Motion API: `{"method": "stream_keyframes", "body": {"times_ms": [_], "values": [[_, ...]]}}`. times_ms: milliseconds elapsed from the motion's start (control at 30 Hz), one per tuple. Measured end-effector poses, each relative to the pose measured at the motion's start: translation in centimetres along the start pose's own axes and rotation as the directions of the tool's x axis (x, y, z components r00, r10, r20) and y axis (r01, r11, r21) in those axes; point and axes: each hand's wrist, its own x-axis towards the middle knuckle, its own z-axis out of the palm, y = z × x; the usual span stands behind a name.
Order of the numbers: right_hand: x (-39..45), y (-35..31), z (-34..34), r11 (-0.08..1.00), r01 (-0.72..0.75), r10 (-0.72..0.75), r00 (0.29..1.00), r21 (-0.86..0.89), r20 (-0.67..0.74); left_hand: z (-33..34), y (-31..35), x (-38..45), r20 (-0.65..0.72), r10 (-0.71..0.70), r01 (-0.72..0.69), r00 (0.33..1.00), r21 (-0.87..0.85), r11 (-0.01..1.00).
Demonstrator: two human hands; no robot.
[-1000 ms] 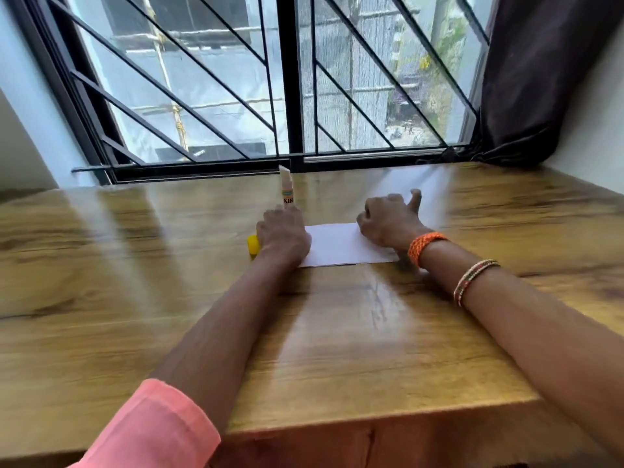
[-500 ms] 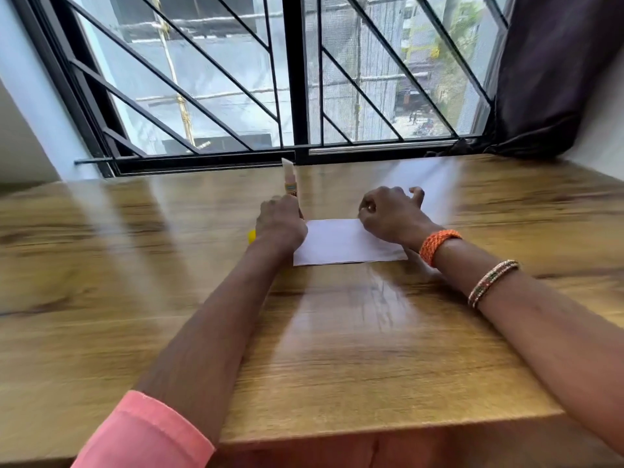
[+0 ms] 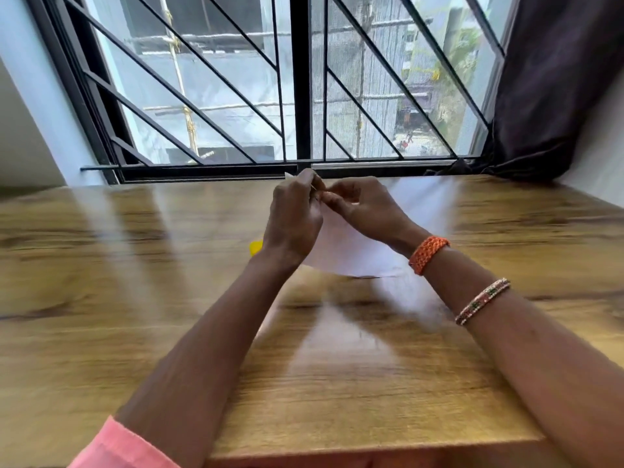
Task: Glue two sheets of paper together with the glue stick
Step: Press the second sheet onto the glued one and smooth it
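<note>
A white paper [image 3: 347, 251] is held off the wooden table [image 3: 337, 383], tilted up towards the window, with its near edge blurred. My left hand [image 3: 293, 221] pinches its far edge near the top. My right hand [image 3: 363, 207] pinches the same edge right beside it, fingertips almost touching the left ones. I cannot tell whether it is one sheet or two. A yellow glue cap [image 3: 255, 247] lies on the table just left of my left wrist. A small white tip [image 3: 289, 175] shows above my left fingers; whether it is the glue stick is unclear.
A barred window [image 3: 300, 96] runs along the table's far edge. A dark curtain [image 3: 557, 89] hangs at the back right. A white wall closes the right side. The table's front edge is close to me.
Both hands have risen from the table and come together, lifting the paper that lay flat. The upright glue stick is now mostly hidden behind my left hand.
</note>
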Motion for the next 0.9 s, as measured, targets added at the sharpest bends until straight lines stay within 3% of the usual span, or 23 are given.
{"method": "stream_keyframes", "body": {"times_ms": [167, 400, 600, 800, 900], "values": [[0.2, -1.1, -1.0, 0.991, 0.014, -0.035, 0.986, -0.131, -0.165, -0.9, 1.3, -0.1, -0.1, -0.102, 0.086, 0.99, -0.148, 0.985], [-0.1, -0.6, -3.5, 0.987, -0.048, 0.018, 0.982, -0.154, -0.188, -1.7, 1.0, 0.7, -0.189, -0.314, 0.261, 0.931, -0.258, 0.93], [0.4, 0.4, -4.7, 0.995, -0.063, 0.076, 0.982, 0.078, -0.171, -2.3, -0.2, 1.2, -0.298, -0.439, 0.324, 0.848, -0.365, 0.873], [0.0, -0.5, -4.8, 0.884, -0.109, 0.217, 0.957, 0.454, -0.193, -2.3, -0.3, 1.3, -0.38, -0.509, 0.322, 0.773, -0.456, 0.829], [-0.7, -0.7, -4.3, 0.777, -0.26, 0.301, 0.953, 0.573, 0.025, -2.4, -0.1, 1.2, -0.4, -0.498, 0.274, 0.769, -0.498, 0.823]]}}
